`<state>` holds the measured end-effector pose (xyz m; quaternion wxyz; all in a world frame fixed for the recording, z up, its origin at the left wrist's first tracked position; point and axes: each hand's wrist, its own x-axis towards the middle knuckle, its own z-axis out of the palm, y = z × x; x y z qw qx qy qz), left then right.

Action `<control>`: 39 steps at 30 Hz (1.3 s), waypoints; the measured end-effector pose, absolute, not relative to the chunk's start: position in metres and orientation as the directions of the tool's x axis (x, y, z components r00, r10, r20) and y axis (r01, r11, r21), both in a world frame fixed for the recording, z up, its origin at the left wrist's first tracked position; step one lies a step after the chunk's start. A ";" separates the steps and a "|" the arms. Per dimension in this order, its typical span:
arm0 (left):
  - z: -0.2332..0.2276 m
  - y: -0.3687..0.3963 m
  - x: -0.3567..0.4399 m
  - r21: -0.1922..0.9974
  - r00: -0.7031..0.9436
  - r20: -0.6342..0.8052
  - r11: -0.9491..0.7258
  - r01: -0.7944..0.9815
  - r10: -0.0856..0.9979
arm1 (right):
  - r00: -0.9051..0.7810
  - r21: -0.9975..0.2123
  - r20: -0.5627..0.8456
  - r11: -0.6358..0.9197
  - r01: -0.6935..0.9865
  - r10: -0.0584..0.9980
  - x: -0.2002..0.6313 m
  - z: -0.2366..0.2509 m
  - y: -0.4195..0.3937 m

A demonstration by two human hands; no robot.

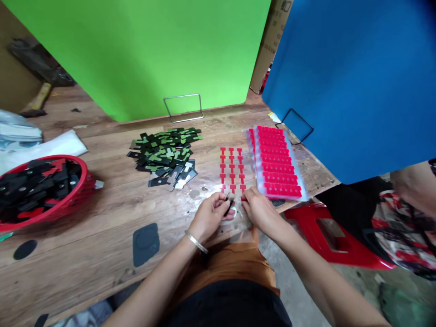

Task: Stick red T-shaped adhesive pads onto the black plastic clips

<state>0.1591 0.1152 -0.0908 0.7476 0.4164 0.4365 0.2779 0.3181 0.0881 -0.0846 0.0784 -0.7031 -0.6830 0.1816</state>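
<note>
Left hand [211, 212] pinches black strip [228, 207], long axis tilted upper-right.

Two hands, left hand [211, 213] and right hand [259, 210]; one clear sheet [232, 170] bearing three columns of red T-shaped stickers, about five rows visible; one stack of sticker sheets [277, 161]; one pile of dark metal pieces [166, 154], too many to count; one red basket [70, 197]; two wire stands [184, 108]; one red stool [327, 236].

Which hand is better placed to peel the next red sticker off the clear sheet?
Probably the right hand: its fingertips sit at the bottom row of red stickers. The left hand is occupied, pinching a small black piece.
</note>
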 end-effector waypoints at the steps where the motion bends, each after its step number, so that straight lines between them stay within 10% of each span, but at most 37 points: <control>1: -0.094 0.116 0.158 0.867 0.462 -0.422 0.497 -0.047 0.780 | -0.029 -0.389 -0.142 -0.029 0.921 0.989 0.317 -0.085 0.088; 7: -0.099 0.115 0.149 0.865 0.466 -0.440 0.502 -0.010 0.768 | -0.008 -0.548 -0.027 -0.008 0.836 1.000 0.321 -0.094 0.083; 39: -0.100 0.124 0.172 0.834 0.390 -0.489 0.549 -0.055 0.781 | 0.069 -0.476 -0.004 -0.062 0.877 0.998 0.315 -0.097 0.082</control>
